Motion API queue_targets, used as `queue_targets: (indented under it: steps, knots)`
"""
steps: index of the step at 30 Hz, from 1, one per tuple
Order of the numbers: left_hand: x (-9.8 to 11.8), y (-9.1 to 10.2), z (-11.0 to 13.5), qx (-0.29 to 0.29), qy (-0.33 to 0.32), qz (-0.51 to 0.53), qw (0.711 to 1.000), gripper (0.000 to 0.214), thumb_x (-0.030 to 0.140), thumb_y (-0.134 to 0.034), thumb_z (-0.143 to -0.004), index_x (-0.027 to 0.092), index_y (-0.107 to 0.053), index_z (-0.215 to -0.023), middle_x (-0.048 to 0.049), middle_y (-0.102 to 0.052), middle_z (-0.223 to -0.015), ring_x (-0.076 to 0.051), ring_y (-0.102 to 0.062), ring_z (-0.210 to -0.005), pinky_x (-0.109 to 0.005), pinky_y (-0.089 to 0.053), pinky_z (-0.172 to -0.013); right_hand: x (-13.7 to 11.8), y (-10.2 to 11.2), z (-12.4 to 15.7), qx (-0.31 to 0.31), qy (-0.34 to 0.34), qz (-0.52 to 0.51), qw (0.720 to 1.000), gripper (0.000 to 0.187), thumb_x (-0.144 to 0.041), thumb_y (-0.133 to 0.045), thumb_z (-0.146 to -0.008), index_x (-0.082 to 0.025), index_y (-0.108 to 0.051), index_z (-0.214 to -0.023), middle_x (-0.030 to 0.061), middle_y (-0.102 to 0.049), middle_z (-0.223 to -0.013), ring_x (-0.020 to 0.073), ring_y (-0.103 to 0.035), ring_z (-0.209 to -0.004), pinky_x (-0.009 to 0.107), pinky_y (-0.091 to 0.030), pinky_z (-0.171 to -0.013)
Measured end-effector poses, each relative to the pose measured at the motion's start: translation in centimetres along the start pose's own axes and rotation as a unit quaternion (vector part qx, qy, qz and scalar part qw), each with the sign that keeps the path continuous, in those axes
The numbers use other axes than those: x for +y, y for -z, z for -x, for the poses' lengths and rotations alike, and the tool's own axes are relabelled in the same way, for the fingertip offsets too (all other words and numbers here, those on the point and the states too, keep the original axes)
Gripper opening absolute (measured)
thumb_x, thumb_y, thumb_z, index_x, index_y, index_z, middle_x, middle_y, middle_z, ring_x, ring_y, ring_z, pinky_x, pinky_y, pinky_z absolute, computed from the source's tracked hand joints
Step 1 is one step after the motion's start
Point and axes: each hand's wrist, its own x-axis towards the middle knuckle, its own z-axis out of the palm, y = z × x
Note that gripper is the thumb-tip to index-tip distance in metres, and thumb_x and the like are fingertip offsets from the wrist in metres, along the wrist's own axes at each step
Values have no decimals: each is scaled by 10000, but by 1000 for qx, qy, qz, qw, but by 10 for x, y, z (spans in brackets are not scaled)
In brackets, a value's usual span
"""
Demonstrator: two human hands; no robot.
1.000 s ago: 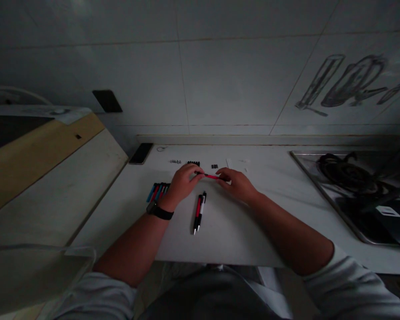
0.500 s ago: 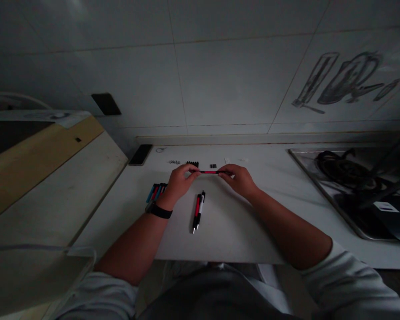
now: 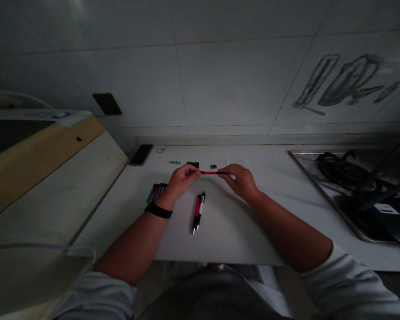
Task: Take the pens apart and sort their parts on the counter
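Observation:
Between my hands a red and black pen (image 3: 210, 173) lies level above the counter. My left hand (image 3: 182, 181) pinches its left end, and my right hand (image 3: 240, 180) is closed on the black right end. Fingers hide parts of both ends. Below them rest a red pen (image 3: 197, 211) and a white pen (image 3: 201, 210), side by side with black grips. Beside my left wrist is a row of blue and red pen barrels (image 3: 156, 192), partly covered. Just behind my hands sit several black grips (image 3: 192, 164), small black pieces (image 3: 214, 166) and small springs (image 3: 174, 162).
A dark phone (image 3: 141, 154) lies at the counter's back left, with a ring-like item (image 3: 161, 150) near it. To the right is a gas stove (image 3: 340, 178) with a metal rim. A pale cabinet (image 3: 53, 186) stands at the left, and a tiled wall (image 3: 226, 84) closes the back.
Both hands stay almost in place on the pen. My right hand has shifted very slightly right; the pens on the counter have not moved.

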Motion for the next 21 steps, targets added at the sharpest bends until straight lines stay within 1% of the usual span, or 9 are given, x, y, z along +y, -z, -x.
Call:
queue_targets:
  steps: [2,5,8,10,13,15,17,19,21]
  knots:
    - [3,2,1,19,-23,-35,999,147,345,-710,-901,202,-726,-931,-46,-776,-918,-207,-730,-892,-357,-585,-846,2,-2,0,-8,-16,-24,1000,236,-411,-670,-956,-244,-785,-1076,75,-780,-1038,225,-703,-909,358,-535,-871]
    - [10,6,5,59,-94,-128,986,108,322,-726,-907,226,-751,-949,-42,-775,-964,-221,-719,-964,-390,-564,-933,7,-6,-2,-58,-74,-73,993,288,-443,-629,-966,-237,-757,-1122,44,-775,-941,189,-691,-784,311,-526,-757]
    - [15,9,8,73,-142,-175,971,86,314,-730,-916,238,-760,-942,-45,-773,-969,-230,-713,-976,-403,-552,-960,12,-11,-4,-108,-120,-110,981,329,-468,-538,-1000,-224,-758,-1013,17,-739,-777,176,-672,-714,289,-504,-698]
    - [17,9,8,72,-133,-172,973,93,322,-726,-919,238,-759,-939,-45,-774,-964,-231,-715,-968,-398,-555,-951,13,-12,-4,-109,-132,-116,978,344,-467,-530,-995,-217,-758,-934,13,-718,-722,174,-662,-678,287,-497,-676]
    - [14,6,6,63,-80,-117,988,109,320,-707,-913,221,-749,-927,-40,-775,-926,-219,-720,-929,-372,-564,-916,11,-13,-3,-71,-133,-116,982,302,-448,-574,-971,-218,-769,-995,22,-739,-748,188,-691,-702,298,-518,-698]
    - [11,3,4,48,-47,-60,996,123,318,-689,-907,204,-734,-910,-37,-768,-874,-206,-722,-880,-352,-570,-877,7,-11,-2,-44,-119,-100,987,288,-436,-601,-963,-226,-774,-1057,32,-766,-798,198,-714,-743,312,-536,-737]
    - [9,2,2,37,-29,-20,999,134,321,-684,-897,193,-724,-897,-35,-761,-843,-198,-722,-850,-342,-570,-858,4,-10,-1,-23,-94,-77,992,279,-435,-624,-957,-234,-780,-1071,50,-790,-893,204,-723,-793,323,-546,-770]
    - [8,2,1,39,-26,-13,999,140,328,-694,-889,192,-726,-899,-38,-766,-863,-198,-723,-865,-341,-567,-873,3,-9,-1,-11,-70,-70,995,290,-450,-660,-935,-234,-779,-1088,71,-794,-1018,202,-716,-823,321,-551,-772]
    - [9,3,2,47,-35,-32,998,141,331,-707,-884,196,-736,-911,-43,-772,-906,-203,-723,-899,-343,-561,-892,4,-9,-2,-17,-68,-71,995,318,-475,-662,-931,-228,-768,-1100,76,-784,-1044,193,-698,-799,315,-544,-748]
